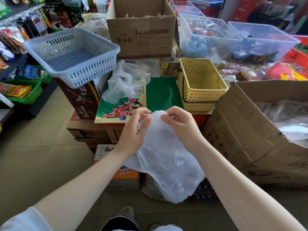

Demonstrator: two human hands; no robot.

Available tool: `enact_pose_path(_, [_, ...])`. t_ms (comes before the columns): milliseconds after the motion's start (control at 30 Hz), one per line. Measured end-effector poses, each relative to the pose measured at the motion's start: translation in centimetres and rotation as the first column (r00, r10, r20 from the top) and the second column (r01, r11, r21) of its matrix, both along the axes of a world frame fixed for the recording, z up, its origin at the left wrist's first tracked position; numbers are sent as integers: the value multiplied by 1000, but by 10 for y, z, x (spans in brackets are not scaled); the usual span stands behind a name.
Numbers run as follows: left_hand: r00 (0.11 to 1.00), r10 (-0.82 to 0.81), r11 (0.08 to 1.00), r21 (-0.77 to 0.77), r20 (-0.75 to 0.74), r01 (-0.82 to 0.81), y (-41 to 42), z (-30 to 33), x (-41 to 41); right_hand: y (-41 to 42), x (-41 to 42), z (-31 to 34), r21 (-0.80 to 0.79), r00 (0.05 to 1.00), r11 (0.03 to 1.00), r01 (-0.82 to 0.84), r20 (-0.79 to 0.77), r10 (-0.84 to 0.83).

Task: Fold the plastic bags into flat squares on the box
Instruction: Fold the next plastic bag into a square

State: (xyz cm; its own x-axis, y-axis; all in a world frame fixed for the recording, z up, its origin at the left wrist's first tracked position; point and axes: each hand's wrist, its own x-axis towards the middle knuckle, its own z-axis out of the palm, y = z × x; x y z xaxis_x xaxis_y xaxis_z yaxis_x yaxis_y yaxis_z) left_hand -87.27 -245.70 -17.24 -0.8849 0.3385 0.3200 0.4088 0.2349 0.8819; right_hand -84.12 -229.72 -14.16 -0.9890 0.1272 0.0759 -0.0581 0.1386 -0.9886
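A translucent white plastic bag [168,164] hangs in the air in front of me, held by its top edge. My left hand [135,129] pinches the top at the left, and my right hand [179,123] pinches it at the right, the two hands close together. Beyond them lies the green-topped box [160,94] with a printed picture on its left half. A crumpled heap of more clear plastic bags [125,82] rests on the far left part of that box.
A yellow basket [200,85] stands on the box's right side. A pale blue basket [71,54] sits to the left, a brown carton [141,29] behind, a large open carton [256,124] with plastic to the right. Stacked cartons stand below on the tiled floor.
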Motion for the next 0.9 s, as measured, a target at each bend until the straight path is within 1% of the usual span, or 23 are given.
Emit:
enact_pose_path(33, [999, 17, 1000, 23, 34, -17, -2, -5, 1, 3, 0, 0, -94, 1000, 996, -2, 15, 4])
enact_pose_path(67, [998, 48, 998, 36, 34, -50, -3, -8, 3, 7, 1, 1, -175, 999, 984, -26, 36, 33])
enact_pose_path(133, [992, 121, 992, 30, -23, -121, -5, -13, 8, 15, 2, 0, -276, 994, 959, -69, 63, 90])
enact_pose_path(167, [989, 137, 991, 5, -56, -137, -5, -15, 11, 19, 2, 0, -338, 992, 938, -79, 66, 107])
enact_pose_path(233, [987, 107, 986, -115, -122, -121, -2, -20, 15, 23, 1, -1, -495, 991, 866, -69, 62, 115])
enact_pose_path(267, [987, 88, 976, -186, -137, -112, 1, -24, 16, 25, 0, -3, -533, 992, 844, -56, 63, 106])
enact_pose_path(300, [988, 75, 967, -231, -135, -105, 5, -28, 16, 26, -1, -5, -535, 994, 844, -41, 68, 91])
enact_pose_path(333, [991, 67, 967, -239, -116, -93, 9, -30, 16, 26, -1, -6, -527, 994, 849, -31, 72, 82])
enact_pose_path(433, [1000, -1, 988, -155, -7, 0, 15, -34, 12, 27, -3, -9, -507, 994, 862, -11, 89, 65])
enact_pose_path(500, [995, -70, 993, -89, 68, 76, 17, -34, 11, 27, -3, -9, -445, 994, 895, 26, 103, 22])
enact_pose_path(533, [993, -68, 996, -52, 97, 74, 17, -35, 12, 30, -3, -7, -384, 995, 921, 61, 99, -24])
enact_pose_path(600, [989, 17, 1000, 6, 145, -18, 13, -33, 12, 40, -2, -4, -255, 989, 956, 146, 58, -136])
enact_pose_path(633, [989, 49, 999, 17, 140, -52, 9, -34, 10, 47, -1, -1, -193, 983, 964, 182, 37, -178])
enact_pose_path(667, [995, 50, 999, -9, 89, -50, 3, -37, 8, 54, -1, 1, -125, 978, 970, 207, 22, -206])
enact_pose_path(700, [1000, 22, 997, -74, -8, -22, -4, -40, 5, 61, -1, 1, -52, 974, 973, 225, 12, -225])
enact_pose_path(767, [978, -84, 967, -252, -192, 34, -16, -46, -1, 69, -2, -1, 67, 965, 963, 262, -9, -262])
enact_pose_path(800, [968, -124, 936, -350, -218, 41, -19, -48, -4, 70, -4, -3, 108, 961, 955, 276, -27, -275])
enact_pose_path(833, [970, -153, 884, -466, -190, 48, -21, -50, -7, 68, -5, -5, 154, 961, 949, 275, -51, -270])
enact_pose_path(867, [980, -163, 803, -593, -117, 63, -22, -50, -10, 66, -6, -7, 209, 966, 944, 256, -76, -246])
enact_pose_path(900, [988, -154, 694, -715, -33, 84, -21, -50, -13, 62, -7, -9, 269, 974, 937, 223, -92, -205])
